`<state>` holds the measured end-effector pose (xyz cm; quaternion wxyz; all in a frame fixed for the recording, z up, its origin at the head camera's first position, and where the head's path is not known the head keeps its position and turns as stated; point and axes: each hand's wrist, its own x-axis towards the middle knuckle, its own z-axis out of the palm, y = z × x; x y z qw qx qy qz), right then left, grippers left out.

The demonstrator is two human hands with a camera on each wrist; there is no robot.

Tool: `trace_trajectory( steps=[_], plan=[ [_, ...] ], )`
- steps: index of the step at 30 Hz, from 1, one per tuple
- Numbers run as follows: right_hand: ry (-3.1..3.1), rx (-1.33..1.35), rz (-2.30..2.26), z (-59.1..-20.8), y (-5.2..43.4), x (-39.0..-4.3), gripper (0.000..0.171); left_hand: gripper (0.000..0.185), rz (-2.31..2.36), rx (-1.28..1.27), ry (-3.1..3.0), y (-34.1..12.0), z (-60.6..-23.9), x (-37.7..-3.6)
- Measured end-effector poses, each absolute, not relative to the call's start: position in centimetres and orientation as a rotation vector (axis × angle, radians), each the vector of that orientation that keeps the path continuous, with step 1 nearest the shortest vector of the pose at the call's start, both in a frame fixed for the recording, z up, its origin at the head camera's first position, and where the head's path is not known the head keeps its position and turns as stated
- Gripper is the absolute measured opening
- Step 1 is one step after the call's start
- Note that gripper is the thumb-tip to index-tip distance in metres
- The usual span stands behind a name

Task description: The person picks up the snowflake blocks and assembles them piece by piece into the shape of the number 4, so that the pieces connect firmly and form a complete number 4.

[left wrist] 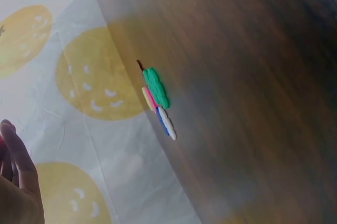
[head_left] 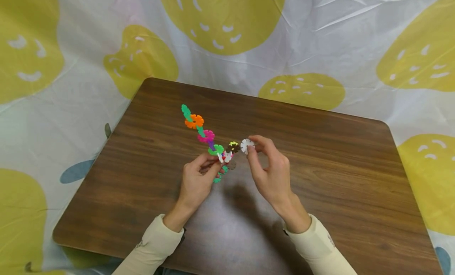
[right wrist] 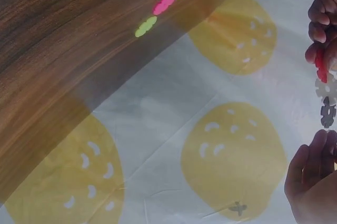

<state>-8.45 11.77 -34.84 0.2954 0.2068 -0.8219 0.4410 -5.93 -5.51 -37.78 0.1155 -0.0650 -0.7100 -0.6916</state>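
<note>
My left hand [head_left: 199, 180] pinches a chain of notched plastic discs near its middle. From it the chain climbs to the upper left through a light green disc [head_left: 216, 149], a magenta disc [head_left: 206, 136] and an orange disc [head_left: 194, 121]. Green discs [head_left: 217, 179] hang below the fingers. A dark brown disc [head_left: 233, 147] with a yellow one behind it points toward my right hand [head_left: 271, 174]. Between thumb and fingertips that hand holds a white notched disc [head_left: 246, 145], beside the brown one; whether they touch I cannot tell.
A brown wood-grain table [head_left: 337, 168] lies under both hands. Several small coloured discs [left wrist: 156, 88] are clustered close to a table edge in both wrist views. A white cloth with yellow fruit shapes [head_left: 302, 91] hangs around the table.
</note>
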Motion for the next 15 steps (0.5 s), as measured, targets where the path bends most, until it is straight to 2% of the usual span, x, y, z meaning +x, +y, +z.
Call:
trace_trajectory(
  steps=[15],
  plan=[
    [-2.178,0.580,1.147,-34.29,11.63,-8.75,0.022,0.007,-1.899,-0.251,-2.118,-5.14,-37.43,-5.70]
  ],
)
